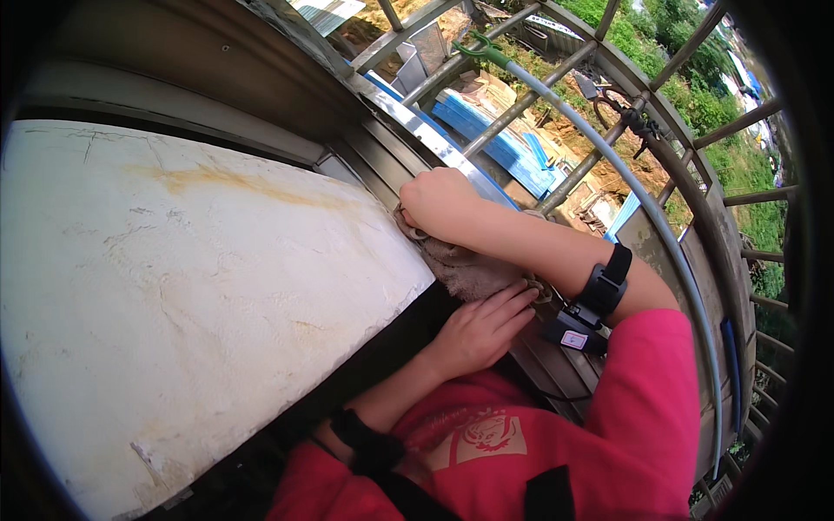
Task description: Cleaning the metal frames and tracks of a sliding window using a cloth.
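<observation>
A greyish-brown cloth [476,271] lies bunched on the metal window frame [382,169], beside the far right corner of a white, stained wall ledge [200,286]. My right hand [439,204] is closed in a fist on the cloth's far end, its forearm crossing from the right. Lower down, my left hand [482,332] rests on the near end of the cloth with its fingers stretched out. What lies beneath the cloth is hidden. Black straps circle both of my wrists or forearms, and a small dark device [599,291] sits on the right one.
Metal security bars [565,82] curve round the outside of the window. A long grey pole [630,178] with a green forked tip leans along them. Dark cord [638,122] is tied to the bars. Blue sheets [495,143] and greenery lie far below.
</observation>
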Available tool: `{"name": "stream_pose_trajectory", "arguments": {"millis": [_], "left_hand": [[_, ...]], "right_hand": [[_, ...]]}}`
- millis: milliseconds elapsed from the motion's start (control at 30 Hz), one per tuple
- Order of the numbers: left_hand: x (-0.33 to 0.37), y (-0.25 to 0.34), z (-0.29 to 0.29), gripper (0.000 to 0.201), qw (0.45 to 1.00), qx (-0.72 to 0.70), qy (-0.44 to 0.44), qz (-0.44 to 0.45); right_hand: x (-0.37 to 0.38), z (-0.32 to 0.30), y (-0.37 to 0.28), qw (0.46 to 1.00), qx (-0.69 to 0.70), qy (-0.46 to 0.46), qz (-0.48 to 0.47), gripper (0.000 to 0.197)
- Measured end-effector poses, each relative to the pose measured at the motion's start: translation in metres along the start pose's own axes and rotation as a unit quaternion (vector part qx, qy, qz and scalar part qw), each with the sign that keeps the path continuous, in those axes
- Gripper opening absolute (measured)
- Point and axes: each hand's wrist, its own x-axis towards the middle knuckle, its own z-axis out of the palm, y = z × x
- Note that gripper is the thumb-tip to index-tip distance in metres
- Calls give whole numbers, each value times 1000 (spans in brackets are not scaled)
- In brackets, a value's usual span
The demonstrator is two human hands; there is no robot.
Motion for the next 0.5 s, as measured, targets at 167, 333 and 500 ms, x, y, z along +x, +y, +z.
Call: {"name": "stream_pose_trajectory", "arguments": {"millis": [167, 333, 500], "left_hand": [[-8, 5, -12, 38, 999, -32, 0, 10], [-10, 10, -19, 31, 994, -59, 85, 37], [-6, 15, -26, 29, 991, -85, 101, 33]], "right_hand": [[-6, -36, 19, 986, 167, -12, -6, 34], [-65, -45, 28, 970, 108, -102, -193, 52], [-93, -27, 5, 992, -19, -40, -118, 52]]}}
